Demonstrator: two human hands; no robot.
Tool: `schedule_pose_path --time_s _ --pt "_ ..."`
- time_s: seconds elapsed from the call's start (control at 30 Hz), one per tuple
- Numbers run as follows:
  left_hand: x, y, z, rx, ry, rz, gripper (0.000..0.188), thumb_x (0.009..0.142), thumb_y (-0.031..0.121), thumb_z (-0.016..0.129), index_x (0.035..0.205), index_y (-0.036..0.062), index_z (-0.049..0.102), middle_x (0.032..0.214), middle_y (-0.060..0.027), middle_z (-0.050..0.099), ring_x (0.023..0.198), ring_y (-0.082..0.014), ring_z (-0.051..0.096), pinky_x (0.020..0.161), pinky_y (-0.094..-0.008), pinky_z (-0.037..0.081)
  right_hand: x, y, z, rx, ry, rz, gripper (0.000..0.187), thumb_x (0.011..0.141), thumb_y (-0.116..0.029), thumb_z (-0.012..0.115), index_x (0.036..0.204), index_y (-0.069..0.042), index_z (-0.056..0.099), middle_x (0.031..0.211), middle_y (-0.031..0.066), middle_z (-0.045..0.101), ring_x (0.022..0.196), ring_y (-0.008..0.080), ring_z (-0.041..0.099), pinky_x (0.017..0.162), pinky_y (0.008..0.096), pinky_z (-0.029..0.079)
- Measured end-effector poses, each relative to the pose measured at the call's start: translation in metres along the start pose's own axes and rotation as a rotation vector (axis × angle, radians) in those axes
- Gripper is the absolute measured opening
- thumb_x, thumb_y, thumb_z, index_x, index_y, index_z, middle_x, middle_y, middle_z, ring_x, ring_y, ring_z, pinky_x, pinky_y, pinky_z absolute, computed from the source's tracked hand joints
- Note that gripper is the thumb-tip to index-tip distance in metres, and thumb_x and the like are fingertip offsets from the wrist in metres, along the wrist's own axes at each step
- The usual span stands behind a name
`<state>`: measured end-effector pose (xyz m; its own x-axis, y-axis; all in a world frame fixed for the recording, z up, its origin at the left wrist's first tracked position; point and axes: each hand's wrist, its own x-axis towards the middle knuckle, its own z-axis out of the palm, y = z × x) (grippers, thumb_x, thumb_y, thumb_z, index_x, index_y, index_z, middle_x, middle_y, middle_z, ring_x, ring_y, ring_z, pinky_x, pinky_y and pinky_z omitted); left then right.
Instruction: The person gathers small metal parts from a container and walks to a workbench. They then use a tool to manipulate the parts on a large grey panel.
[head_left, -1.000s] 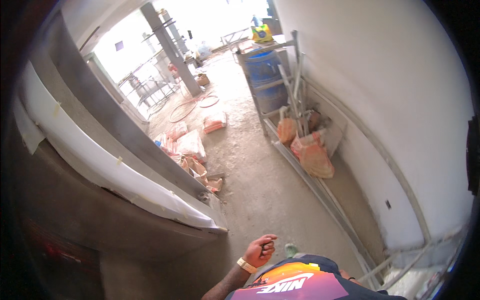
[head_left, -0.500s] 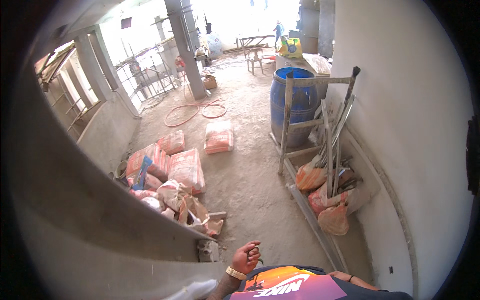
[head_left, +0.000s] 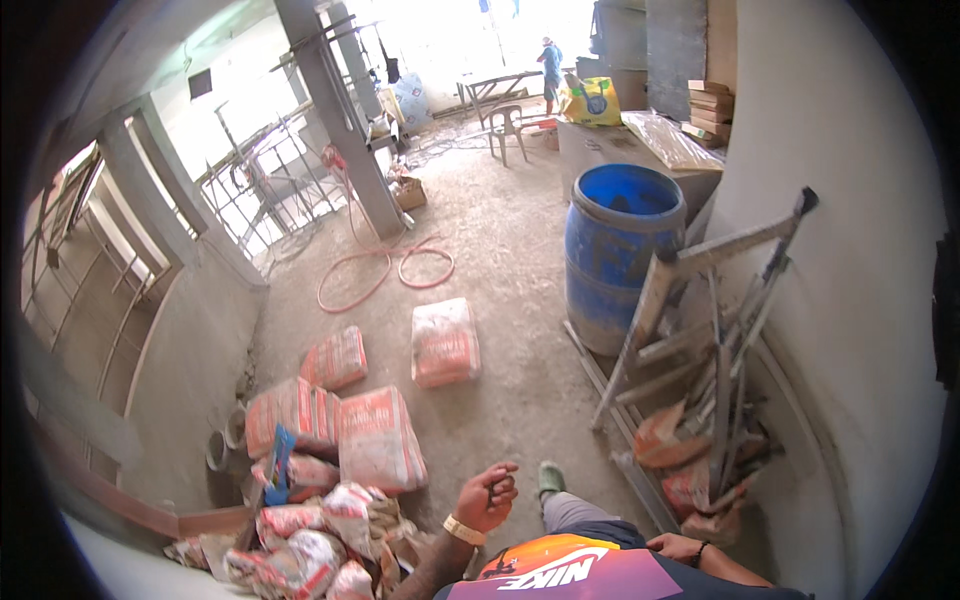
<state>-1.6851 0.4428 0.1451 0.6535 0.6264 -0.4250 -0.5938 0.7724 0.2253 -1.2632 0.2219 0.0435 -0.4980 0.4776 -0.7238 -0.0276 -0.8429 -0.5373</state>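
Note:
My left hand (head_left: 487, 497) is held in front of my body with its fingers curled in, and I see nothing in it. A pale band circles that wrist. My right hand (head_left: 675, 547) is low beside my dark shirt (head_left: 570, 570), its fingers mostly hidden; a dark band is on its wrist. Neither hand touches anything around it that I can see. Nearest to the left hand are torn, crumpled sacks (head_left: 300, 560) and full red-and-white bags (head_left: 380, 440). A metal frame (head_left: 650, 310) leans at the right, with metal bars and orange bags about it.
A blue barrel (head_left: 625, 260) stands ahead on the right, before a counter with a yellow bag (head_left: 590, 102). A looped hose (head_left: 385, 275) lies on the floor past a separate bag stack (head_left: 445, 342). A pillar (head_left: 345, 120), a chair (head_left: 507, 132) and a distant person (head_left: 551, 72) are farther off.
My view has moved forward, so the bags, barrel and metal frame appear nearer. A green shoe and grey trouser leg have come into view. My left hand stays curled.

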Motion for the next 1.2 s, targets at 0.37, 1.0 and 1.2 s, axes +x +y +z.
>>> schedule_pose_path --time_s 0.37,1.0,1.2 --pt "0.266 0.328 0.076 0.016 0.051 -0.002 0.021 0.104 0.014 0.046 0.12 0.0037 0.056 0.071 0.0023 0.037 0.057 -0.0089 0.036 0.042 -0.0213 0.031 0.207 -0.254 -0.117 -0.069 0.307 -0.288 0.025 0.093 -0.011 0.069 0.114 0.001 0.07 0.102 -0.0009 0.071 0.093 0.0104 0.064 0.084 0.0303 0.054" --pt "0.817 0.913 0.202 0.137 0.005 -0.238 0.022 0.106 0.018 0.045 0.121 0.0031 0.053 0.071 0.0026 0.038 0.06 -0.0083 0.037 0.042 -0.0202 0.031 0.547 -0.913 -0.273 0.288 0.358 -0.226 0.025 0.084 0.001 0.064 0.107 0.002 0.074 0.097 0.0053 0.075 0.085 0.0163 0.07 0.079 0.033 0.055" --pt "0.994 1.077 0.217 0.0 -0.001 -0.084 0.023 0.107 0.021 0.045 0.117 0.0035 0.056 0.071 0.0021 0.04 0.061 -0.009 0.039 0.042 -0.021 0.031 0.729 -1.182 -0.438 -0.313 0.862 -0.282 0.021 0.087 -0.015 0.067 0.098 0.001 0.073 0.085 0.0087 0.073 0.079 0.0178 0.068 0.07 0.0333 0.054"
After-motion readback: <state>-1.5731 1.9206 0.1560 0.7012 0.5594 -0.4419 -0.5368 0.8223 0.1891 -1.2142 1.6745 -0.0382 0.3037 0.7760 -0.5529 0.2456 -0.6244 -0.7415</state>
